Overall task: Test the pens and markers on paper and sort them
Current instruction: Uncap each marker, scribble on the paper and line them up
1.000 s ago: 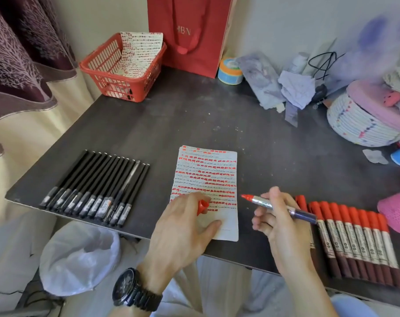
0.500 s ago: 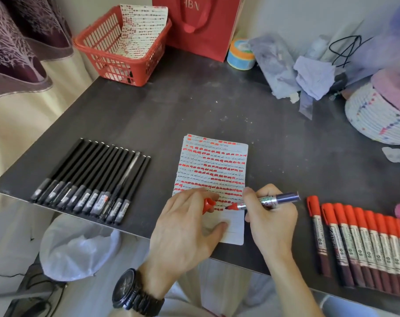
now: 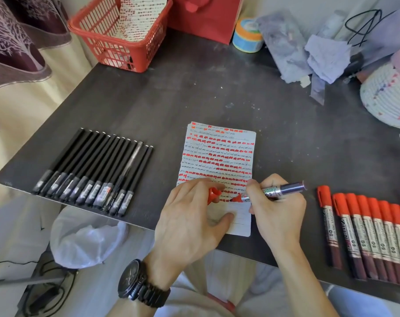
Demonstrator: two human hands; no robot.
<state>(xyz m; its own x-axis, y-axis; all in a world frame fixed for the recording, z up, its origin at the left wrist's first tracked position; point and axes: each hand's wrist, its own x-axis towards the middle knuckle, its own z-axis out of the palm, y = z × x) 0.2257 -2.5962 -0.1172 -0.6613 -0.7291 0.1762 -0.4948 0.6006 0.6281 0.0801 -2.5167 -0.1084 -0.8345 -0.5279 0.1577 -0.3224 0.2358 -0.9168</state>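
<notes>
Paper (image 3: 219,161): lined sheet, middle of the tabletop (image 3: 217,88) by its front edge; rows of red dashes and scribbles, lowest lines bare.
Marker (image 3: 283,189): uncapped, red tip touching the paper's lower part; right hand (image 3: 276,213) fingers wrapped round the barrel.
Cap (image 3: 213,194): red, pinched in the left hand (image 3: 189,220) fingers, thumb pressing the paper.
Black pens (image 3: 91,172): one row, front left edge.
Red markers (image 3: 373,229): capped row, front right corner.
Basket (image 3: 107,51): red, back left corner.

Paper (image 3: 219,156): lower left hidden under left hand (image 3: 189,225), scribbles too small to read | red cap (image 3: 213,195): mostly covered by its fingers | open marker (image 3: 290,188): barrel partly inside right hand (image 3: 276,213) | red markers (image 3: 377,234): row cut by right edge, labels blurred | red bag (image 3: 205,17): top cropped
</notes>
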